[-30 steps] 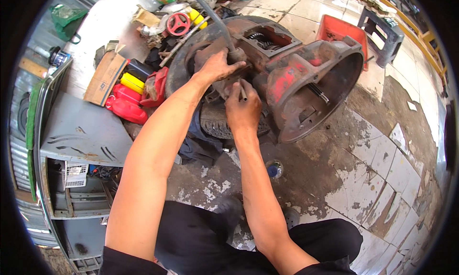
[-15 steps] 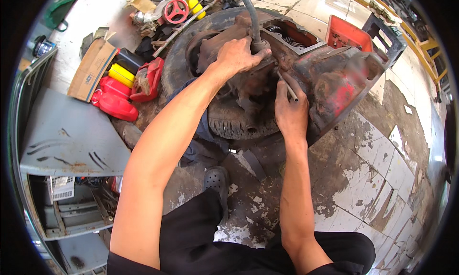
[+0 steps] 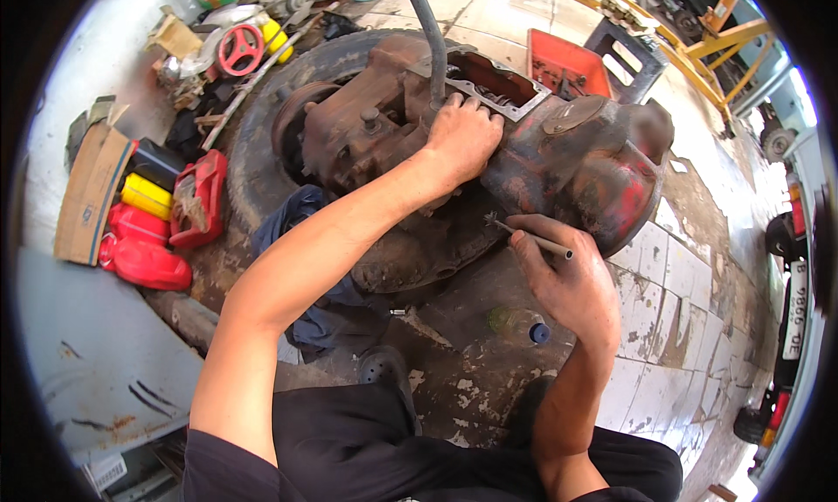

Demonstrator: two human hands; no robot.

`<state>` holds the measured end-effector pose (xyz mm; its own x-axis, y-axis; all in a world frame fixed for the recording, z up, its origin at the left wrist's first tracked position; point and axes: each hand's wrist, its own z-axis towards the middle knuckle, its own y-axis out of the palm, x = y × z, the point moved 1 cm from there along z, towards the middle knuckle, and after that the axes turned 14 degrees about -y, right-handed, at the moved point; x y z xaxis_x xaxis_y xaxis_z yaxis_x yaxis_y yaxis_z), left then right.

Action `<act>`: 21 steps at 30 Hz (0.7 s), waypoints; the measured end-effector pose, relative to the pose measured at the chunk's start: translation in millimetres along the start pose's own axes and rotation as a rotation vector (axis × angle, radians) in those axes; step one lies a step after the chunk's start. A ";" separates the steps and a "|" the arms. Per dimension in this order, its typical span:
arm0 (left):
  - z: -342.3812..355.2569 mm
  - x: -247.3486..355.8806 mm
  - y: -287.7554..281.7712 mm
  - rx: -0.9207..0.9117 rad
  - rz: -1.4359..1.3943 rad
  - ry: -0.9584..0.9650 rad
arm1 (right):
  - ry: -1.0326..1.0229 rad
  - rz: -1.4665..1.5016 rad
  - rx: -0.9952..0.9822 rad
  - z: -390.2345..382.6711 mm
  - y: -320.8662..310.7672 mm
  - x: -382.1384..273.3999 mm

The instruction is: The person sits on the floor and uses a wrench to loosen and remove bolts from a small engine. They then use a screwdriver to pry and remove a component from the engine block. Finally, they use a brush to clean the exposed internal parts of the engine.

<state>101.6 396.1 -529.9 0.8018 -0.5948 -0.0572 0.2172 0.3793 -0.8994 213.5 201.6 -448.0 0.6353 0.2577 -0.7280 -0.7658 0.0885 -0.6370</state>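
A rusty gearbox (image 3: 358, 131) with an open top, a tall lever (image 3: 423, 22) and a bell housing (image 3: 611, 188) lies on a large tire (image 3: 262, 183). My left hand (image 3: 463, 140) grips the gearbox by the lever's base, fingers curled over the casing. My right hand (image 3: 567, 284) holds a thin pale rod (image 3: 550, 245) with a small bristly tip, below the bell housing and apart from the casting. A dark blue cloth (image 3: 310, 314) hangs at the tire's near side. A plastic bottle with a blue cap (image 3: 524, 326) is on the floor behind my right hand.
Red, black and yellow containers (image 3: 140, 240), cardboard (image 3: 87, 188) and assorted parts crowd the left. A grey metal cabinet (image 3: 105, 362) is at lower left. Behind are a red bin (image 3: 567, 57), a black stand (image 3: 620, 52) and a yellow frame (image 3: 724, 52); vehicle parts line the right edge.
My right hand has drawn back from the casting, down and right, still holding the rod. My left hand has turned, fingers now curled over the casing. The view and bell housing's apparent angle have shifted.
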 end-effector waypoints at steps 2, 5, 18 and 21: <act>2.2 8.1 3.3 -0.064 0.023 -0.018 | -0.019 -0.016 0.050 -7.7 10.4 6.2; 2.2 7.0 3.1 -0.058 -0.031 0.007 | 0.081 -0.034 0.010 -19.1 25.9 12.6; 3.3 6.3 -3.1 -0.080 -0.154 0.014 | 0.120 -0.103 0.046 -45.3 54.7 14.4; 2.0 -0.8 0.2 -0.053 -0.165 0.035 | 0.131 -0.126 0.039 -55.3 58.9 14.7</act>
<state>102.0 398.0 -529.1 0.7379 -0.6703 0.0787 0.3139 0.2376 -0.9193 183.3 157.4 -510.2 0.7322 0.1145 -0.6715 -0.6809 0.1501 -0.7168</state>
